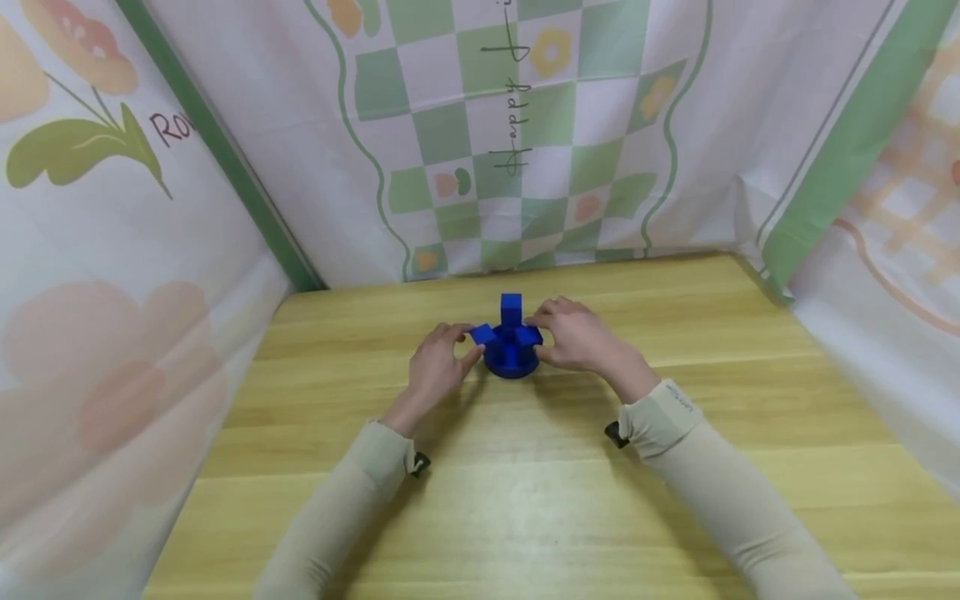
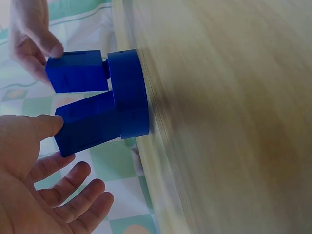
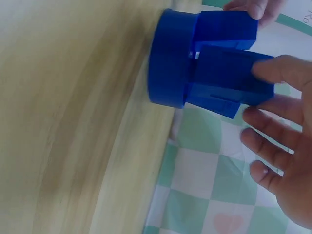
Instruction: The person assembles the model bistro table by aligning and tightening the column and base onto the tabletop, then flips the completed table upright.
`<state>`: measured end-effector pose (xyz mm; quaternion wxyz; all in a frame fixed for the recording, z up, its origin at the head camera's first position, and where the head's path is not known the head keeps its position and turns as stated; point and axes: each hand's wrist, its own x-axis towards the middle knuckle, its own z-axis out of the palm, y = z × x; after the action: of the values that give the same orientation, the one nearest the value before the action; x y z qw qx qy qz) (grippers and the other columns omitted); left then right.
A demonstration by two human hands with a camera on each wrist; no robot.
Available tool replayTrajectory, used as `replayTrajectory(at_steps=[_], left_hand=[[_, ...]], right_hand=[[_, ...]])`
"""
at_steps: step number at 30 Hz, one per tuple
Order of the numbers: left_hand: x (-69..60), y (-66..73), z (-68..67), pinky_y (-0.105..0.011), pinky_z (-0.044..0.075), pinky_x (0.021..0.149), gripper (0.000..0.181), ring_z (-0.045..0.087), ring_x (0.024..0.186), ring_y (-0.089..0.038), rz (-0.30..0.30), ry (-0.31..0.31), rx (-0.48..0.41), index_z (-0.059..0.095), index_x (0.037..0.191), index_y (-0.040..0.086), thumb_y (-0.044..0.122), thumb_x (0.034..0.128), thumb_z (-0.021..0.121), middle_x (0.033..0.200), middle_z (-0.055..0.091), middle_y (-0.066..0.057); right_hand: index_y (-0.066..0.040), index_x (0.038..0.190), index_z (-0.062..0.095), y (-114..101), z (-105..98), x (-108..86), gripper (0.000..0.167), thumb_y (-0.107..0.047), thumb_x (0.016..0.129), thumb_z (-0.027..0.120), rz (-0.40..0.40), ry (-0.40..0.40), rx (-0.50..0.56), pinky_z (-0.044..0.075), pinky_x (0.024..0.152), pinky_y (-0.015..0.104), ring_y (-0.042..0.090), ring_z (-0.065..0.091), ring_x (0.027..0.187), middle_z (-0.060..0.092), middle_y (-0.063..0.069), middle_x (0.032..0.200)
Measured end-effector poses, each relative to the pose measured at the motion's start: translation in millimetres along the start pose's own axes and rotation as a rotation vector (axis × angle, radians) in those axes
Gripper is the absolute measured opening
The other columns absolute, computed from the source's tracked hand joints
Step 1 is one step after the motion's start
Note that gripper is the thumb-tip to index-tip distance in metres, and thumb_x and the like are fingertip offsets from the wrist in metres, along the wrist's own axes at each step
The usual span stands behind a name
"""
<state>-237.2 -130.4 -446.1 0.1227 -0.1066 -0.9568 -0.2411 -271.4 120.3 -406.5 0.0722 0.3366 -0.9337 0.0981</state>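
A round dark-blue base [image 1: 511,367] stands on the table with three blue rectangular blocks rising from it. My left hand [image 1: 435,362] pinches the top of the left block [image 1: 482,334] between thumb and index finger; its other fingers are spread loosely in the left wrist view. On the other side, my right hand [image 1: 577,337] pinches the right block [image 3: 234,73] near its upper end. The back block [image 1: 511,310] is upright between them, touched by neither hand. Both held blocks lean outward. How their lower ends sit in the base is partly hidden.
The wooden table [image 1: 510,500] extends toward me and to both sides. Close behind the blue piece hangs a green-checked cloth [image 1: 495,192]. Printed cloth walls [image 1: 135,333] also flank the table at left and right.
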Motion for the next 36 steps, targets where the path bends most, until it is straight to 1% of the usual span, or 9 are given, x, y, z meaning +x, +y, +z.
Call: replayTrajectory(at_steps=[5, 10, 14, 19, 21, 23, 27, 31, 36], left_hand=[[0.4, 0.4, -0.2, -0.038, 0.057, 0.073, 0.045, 0.065, 0.097, -0.023, -0.009, -0.018, -0.012, 0.062, 0.133, 0.020, 0.047, 0.0964, 0.063, 0.113, 0.066, -0.006], [0.5, 0.7, 1.7, -0.038, 0.057, 0.076, 0.045, 0.065, 0.098, -0.022, -0.020, -0.029, -0.007, 0.062, 0.133, 0.020, 0.047, 0.0967, 0.062, 0.114, 0.066, -0.006], [0.9, 0.6, 2.1, -0.038, 0.057, 0.074, 0.045, 0.065, 0.097, -0.022, -0.014, -0.015, -0.006, 0.062, 0.132, 0.020, 0.047, 0.0966, 0.062, 0.113, 0.066, -0.006], [0.3, 0.3, 2.5, -0.038, 0.057, 0.072, 0.044, 0.065, 0.096, -0.022, -0.015, -0.010, -0.004, 0.063, 0.132, 0.020, 0.046, 0.0961, 0.063, 0.113, 0.066, -0.006], [-0.4, 0.2, 2.8, -0.038, 0.057, 0.073, 0.044, 0.065, 0.096, -0.021, -0.019, -0.014, -0.006, 0.063, 0.131, 0.020, 0.046, 0.0959, 0.063, 0.113, 0.066, -0.006], [-0.9, 0.2, 2.8, -0.038, 0.057, 0.073, 0.044, 0.065, 0.096, -0.022, -0.020, -0.016, -0.012, 0.063, 0.131, 0.020, 0.046, 0.0957, 0.064, 0.113, 0.066, -0.006], [-1.0, 0.3, 2.4, -0.039, 0.057, 0.073, 0.044, 0.065, 0.096, -0.022, -0.017, -0.009, -0.019, 0.063, 0.131, 0.020, 0.046, 0.0953, 0.065, 0.113, 0.066, -0.007], [-0.5, -0.2, 2.3, -0.038, 0.058, 0.073, 0.044, 0.065, 0.097, -0.021, -0.011, -0.008, -0.007, 0.063, 0.131, 0.021, 0.047, 0.0955, 0.064, 0.113, 0.067, -0.006], [0.0, 0.5, 0.5, -0.039, 0.057, 0.073, 0.045, 0.066, 0.097, -0.022, -0.021, -0.010, -0.008, 0.063, 0.131, 0.021, 0.048, 0.0956, 0.063, 0.114, 0.067, -0.006]], right_hand=[[-0.017, 0.137, 0.062, -3.5, -1.4, -0.7, 0.051, -0.032, 0.089, 0.073, -0.013, -0.032, 0.013, 0.051, 0.096, 0.052, 0.032, 0.063, 0.108, 0.067, 0.011, 0.116], [-0.020, 0.139, 0.060, -4.9, -0.3, 0.5, 0.052, -0.040, 0.092, 0.071, -0.043, -0.068, -0.034, 0.052, 0.090, 0.049, 0.029, 0.063, 0.100, 0.065, 0.010, 0.109], [-0.018, 0.136, 0.063, -4.9, -1.2, 5.0, 0.053, -0.034, 0.087, 0.077, -0.059, -0.071, -0.041, 0.053, 0.085, 0.048, 0.027, 0.063, 0.094, 0.066, 0.010, 0.104], [-0.009, 0.118, 0.070, -6.4, 1.6, 12.5, 0.046, -0.041, 0.085, 0.078, 0.046, -0.045, -0.020, 0.053, 0.082, 0.046, 0.024, 0.064, 0.086, 0.069, 0.008, 0.096], [-0.006, 0.116, 0.068, -7.1, 4.4, 14.8, 0.048, -0.042, 0.085, 0.077, 0.091, -0.042, 0.016, 0.053, 0.084, 0.046, 0.025, 0.065, 0.090, 0.070, 0.009, 0.100], [-0.005, 0.122, 0.065, -7.2, 7.4, 16.4, 0.050, -0.037, 0.085, 0.077, 0.113, -0.051, 0.065, 0.054, 0.088, 0.047, 0.028, 0.066, 0.097, 0.071, 0.012, 0.107], [-0.010, 0.141, 0.053, -6.7, 12.2, 17.4, 0.061, -0.032, 0.088, 0.075, 0.088, -0.063, 0.086, 0.052, 0.097, 0.052, 0.034, 0.065, 0.112, 0.067, 0.019, 0.125], [-0.012, 0.143, 0.053, -4.8, 13.7, 15.6, 0.061, -0.038, 0.091, 0.072, 0.072, -0.062, 0.030, 0.050, 0.100, 0.055, 0.037, 0.064, 0.116, 0.065, 0.020, 0.127], [-0.007, 0.139, 0.056, -1.5, 12.8, 14.2, 0.057, -0.032, 0.090, 0.072, 0.096, -0.051, 0.035, 0.052, 0.098, 0.051, 0.036, 0.065, 0.113, 0.067, 0.021, 0.125]])
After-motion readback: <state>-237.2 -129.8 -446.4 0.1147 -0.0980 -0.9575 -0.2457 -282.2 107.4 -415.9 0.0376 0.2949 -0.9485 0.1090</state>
